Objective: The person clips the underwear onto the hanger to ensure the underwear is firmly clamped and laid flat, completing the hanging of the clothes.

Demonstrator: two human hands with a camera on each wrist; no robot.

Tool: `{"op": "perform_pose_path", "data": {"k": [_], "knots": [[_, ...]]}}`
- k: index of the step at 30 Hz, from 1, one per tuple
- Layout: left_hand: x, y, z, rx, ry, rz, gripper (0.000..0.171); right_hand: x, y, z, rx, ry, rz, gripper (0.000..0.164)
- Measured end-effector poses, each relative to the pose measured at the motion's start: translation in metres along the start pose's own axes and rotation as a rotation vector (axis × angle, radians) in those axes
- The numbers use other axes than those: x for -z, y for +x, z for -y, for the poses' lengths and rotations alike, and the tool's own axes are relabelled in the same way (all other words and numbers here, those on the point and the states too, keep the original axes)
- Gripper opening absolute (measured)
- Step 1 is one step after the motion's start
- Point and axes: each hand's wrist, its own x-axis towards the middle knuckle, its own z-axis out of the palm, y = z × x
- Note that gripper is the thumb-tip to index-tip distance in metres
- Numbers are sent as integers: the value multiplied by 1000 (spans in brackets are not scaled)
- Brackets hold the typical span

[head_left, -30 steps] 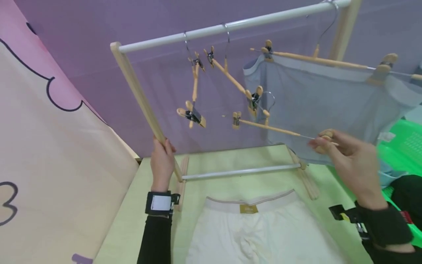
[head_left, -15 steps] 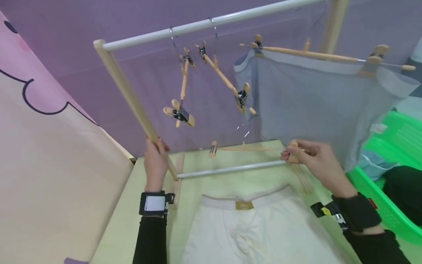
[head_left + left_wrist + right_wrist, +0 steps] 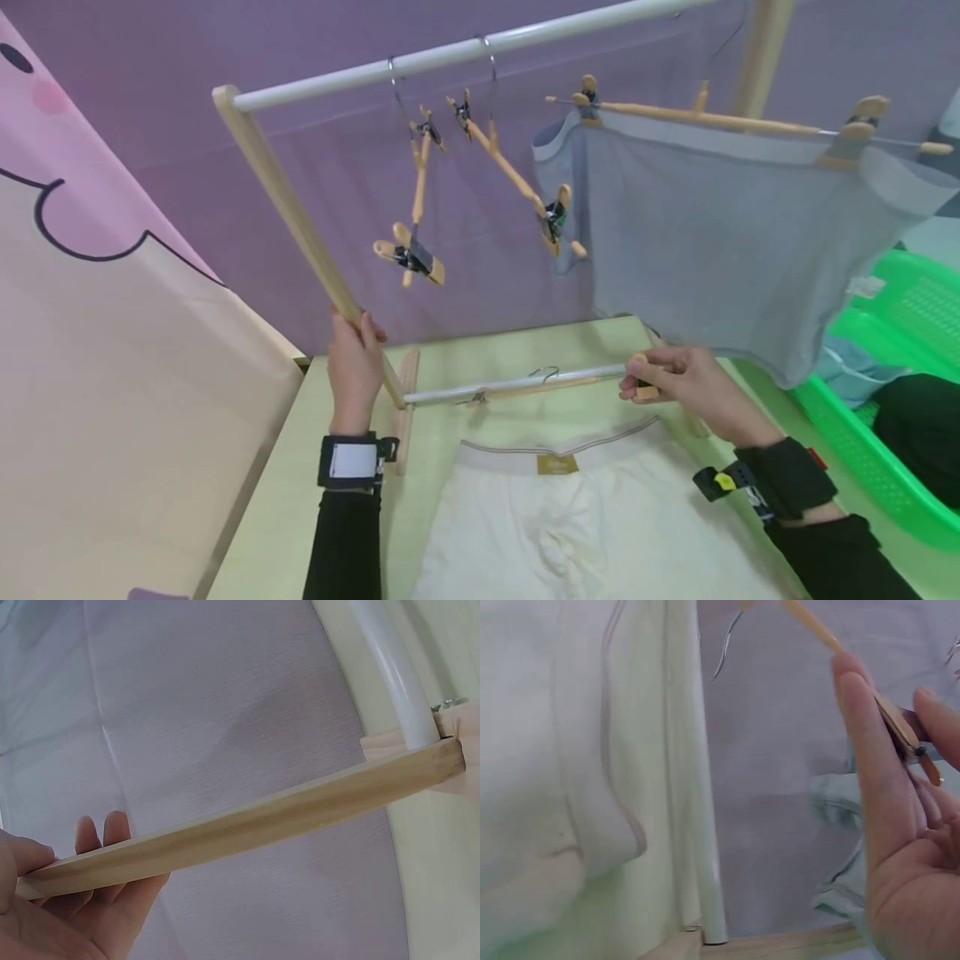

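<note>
Hanger (image 3: 558, 385), held in the right grip (image 3: 690, 387), is now lower.

The post (image 3: 247, 824) is smooth wood; the basket (image 3: 862, 457), plastic.

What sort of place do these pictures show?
Probably an indoor laundry-drying area: a clothes rack with clip hangers, a grey garment clipped to one, and a green basket holding bluish cloth.

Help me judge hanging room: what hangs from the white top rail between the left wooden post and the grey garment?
In the head view, two hang there: an empty clip hanger nearer the post, another empty clip hanger nearer the garment.
</note>
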Motion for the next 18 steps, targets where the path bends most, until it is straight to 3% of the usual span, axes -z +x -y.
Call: {"op": "perform_pose_path", "data": {"k": [4, 11, 14, 18], "knots": [[0, -1, -1, -16, 19, -16, 28, 0, 1, -9, -36, -11, 64, 44], [-1, -1, -1, -19, 11, -16, 28, 8, 2, -30, -127, 62, 187, 39], [-1, 0, 0, -17, 8, -13, 29, 9, 2, -37, -164, 60, 209, 34], [-1, -1, 0, -7, 7, -4, 31, 7, 2, -40, -173, 4, 194, 44]]}}
